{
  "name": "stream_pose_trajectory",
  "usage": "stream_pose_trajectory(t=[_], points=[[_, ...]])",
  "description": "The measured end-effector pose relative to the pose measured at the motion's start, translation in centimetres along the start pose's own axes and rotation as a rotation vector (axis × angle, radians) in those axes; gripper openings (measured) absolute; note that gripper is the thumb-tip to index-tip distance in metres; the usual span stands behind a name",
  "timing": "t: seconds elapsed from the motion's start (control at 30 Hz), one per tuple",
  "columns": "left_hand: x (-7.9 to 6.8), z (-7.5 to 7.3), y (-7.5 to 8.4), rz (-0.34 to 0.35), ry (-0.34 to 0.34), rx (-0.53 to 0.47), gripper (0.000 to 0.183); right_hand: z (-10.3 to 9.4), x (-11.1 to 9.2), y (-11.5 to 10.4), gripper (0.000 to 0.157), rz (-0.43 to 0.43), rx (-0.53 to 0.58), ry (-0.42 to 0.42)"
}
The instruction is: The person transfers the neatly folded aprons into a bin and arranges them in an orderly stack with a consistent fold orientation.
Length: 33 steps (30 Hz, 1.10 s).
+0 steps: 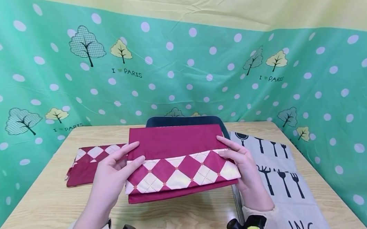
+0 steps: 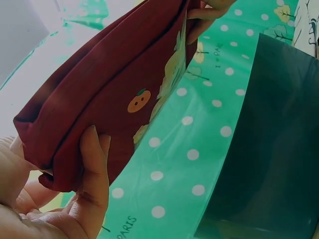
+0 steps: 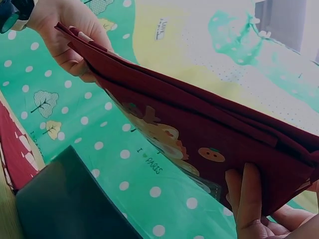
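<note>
Both hands hold up a folded maroon cloth (image 1: 175, 141) with a white-and-maroon diamond band across its front. My left hand (image 1: 111, 172) grips its left edge, and my right hand (image 1: 246, 166) grips the right edge. In the left wrist view, left fingers (image 2: 94, 164) press the underside of the cloth (image 2: 119, 94), where an orange fruit-shaped patch and part of a cartoon print show. Several folded layers are visible along its edge in the right wrist view, with right fingers (image 3: 246, 194) against the same printed side. The cloth hangs above the table.
Behind the held cloth stands a dark blue-green container (image 1: 183, 120), mostly hidden. Another folded maroon diamond-patterned cloth (image 1: 83, 171) lies on the wooden table (image 1: 45, 204) at left. Light grey cloths printed with black cutlery (image 1: 284, 188) lie at right. A green dotted curtain (image 1: 169, 77) surrounds the table.
</note>
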State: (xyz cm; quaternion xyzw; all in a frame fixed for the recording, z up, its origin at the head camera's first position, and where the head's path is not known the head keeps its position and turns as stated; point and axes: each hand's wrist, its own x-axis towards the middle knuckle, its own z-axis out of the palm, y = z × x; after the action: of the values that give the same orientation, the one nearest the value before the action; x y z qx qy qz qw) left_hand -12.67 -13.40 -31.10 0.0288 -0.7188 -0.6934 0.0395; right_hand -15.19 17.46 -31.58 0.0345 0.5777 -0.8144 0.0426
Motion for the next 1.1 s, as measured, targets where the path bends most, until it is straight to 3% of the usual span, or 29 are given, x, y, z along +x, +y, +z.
stream_pose_trajectory(t=[0.3,0.63,1.1], points=[[0.9,0.6,0.0,0.006,-0.052,0.001,0.057,-0.8,0.0,-0.5,0.043,-0.026,-0.005,0.004],[1.9,1.4,0.0,-0.057,-0.093,-0.011,0.057,-1.6,0.3,-0.9,0.041,-0.032,-0.012,0.034],[3.4,1.7,-0.2,-0.088,-0.136,0.011,0.058,-2.5,1.4,-0.6,0.042,-0.024,-0.110,0.053]])
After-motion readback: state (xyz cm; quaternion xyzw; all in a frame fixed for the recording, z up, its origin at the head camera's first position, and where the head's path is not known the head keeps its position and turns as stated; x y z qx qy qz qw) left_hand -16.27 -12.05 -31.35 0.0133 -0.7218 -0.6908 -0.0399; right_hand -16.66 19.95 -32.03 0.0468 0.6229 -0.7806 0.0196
